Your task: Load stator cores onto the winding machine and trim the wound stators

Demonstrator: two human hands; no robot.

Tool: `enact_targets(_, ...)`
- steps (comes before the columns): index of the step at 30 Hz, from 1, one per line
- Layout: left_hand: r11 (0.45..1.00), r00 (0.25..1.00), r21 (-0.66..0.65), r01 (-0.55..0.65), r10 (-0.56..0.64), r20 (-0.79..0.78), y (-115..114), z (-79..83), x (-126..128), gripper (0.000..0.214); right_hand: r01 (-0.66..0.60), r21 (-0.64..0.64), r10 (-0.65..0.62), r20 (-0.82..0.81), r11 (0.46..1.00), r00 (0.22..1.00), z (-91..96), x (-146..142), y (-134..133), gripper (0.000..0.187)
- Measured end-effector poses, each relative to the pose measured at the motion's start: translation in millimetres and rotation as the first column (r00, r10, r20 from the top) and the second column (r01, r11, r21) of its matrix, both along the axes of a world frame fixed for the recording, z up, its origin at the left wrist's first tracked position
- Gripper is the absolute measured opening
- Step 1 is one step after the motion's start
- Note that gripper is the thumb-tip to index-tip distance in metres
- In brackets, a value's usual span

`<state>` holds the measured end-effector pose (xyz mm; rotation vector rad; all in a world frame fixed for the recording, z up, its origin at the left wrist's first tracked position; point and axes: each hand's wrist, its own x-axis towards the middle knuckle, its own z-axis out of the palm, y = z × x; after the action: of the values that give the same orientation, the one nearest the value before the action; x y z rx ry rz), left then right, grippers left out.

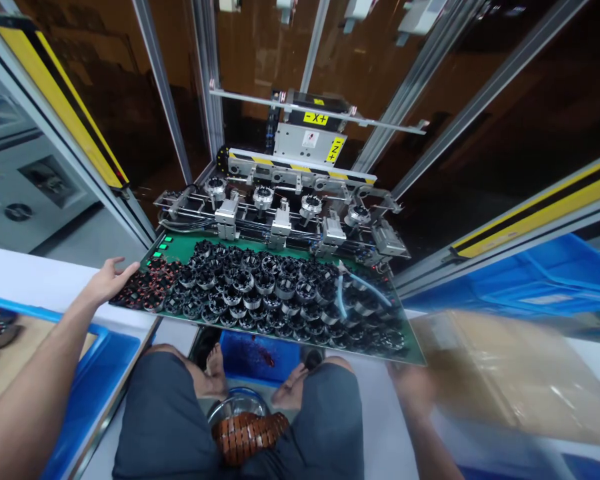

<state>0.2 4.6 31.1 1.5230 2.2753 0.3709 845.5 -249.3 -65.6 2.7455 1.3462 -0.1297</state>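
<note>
A green board (260, 313) carries several rows of black wound stator parts with copper windings, and it reaches out over the white bench edge. My left hand (113, 280) has its fingers spread and touches the board's left edge, holding nothing I can see. My right hand (413, 390) is blurred by motion just beside the board's lower right corner, and its fingers are hard to make out. A ring of copper-and-black segments (247, 437) lies on my lap, below a steel bowl (237, 405).
An automated fixture with pneumatic grippers (280, 217) and a carriage labelled X+ and Z+ (310, 137) stands beyond the board, inside an aluminium frame with yellow-and-black light curtains (63, 107). A blue crate (530, 280) is at right, a blurred cardboard box (505, 373) is below it, and a blue-rimmed tray (75, 373) is at left. A blue bin (253, 357) sits on the floor between my feet.
</note>
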Motion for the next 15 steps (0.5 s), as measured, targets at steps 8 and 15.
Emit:
enact_targets(8,0.998,0.995,-0.034,-0.059,0.061,0.083,0.9,-4.2,-3.5,0.091,0.032,-0.038,-0.034,-0.050,0.999,0.998,3.0,-2.0,2.3,0.070)
enact_targets(15,0.996,0.993,-0.065,-0.063,0.069,0.097,4.2,-7.3,-5.9,0.085,0.055,-0.024,-0.056,-0.027,0.998,0.998,5.3,-7.6,3.2,0.067)
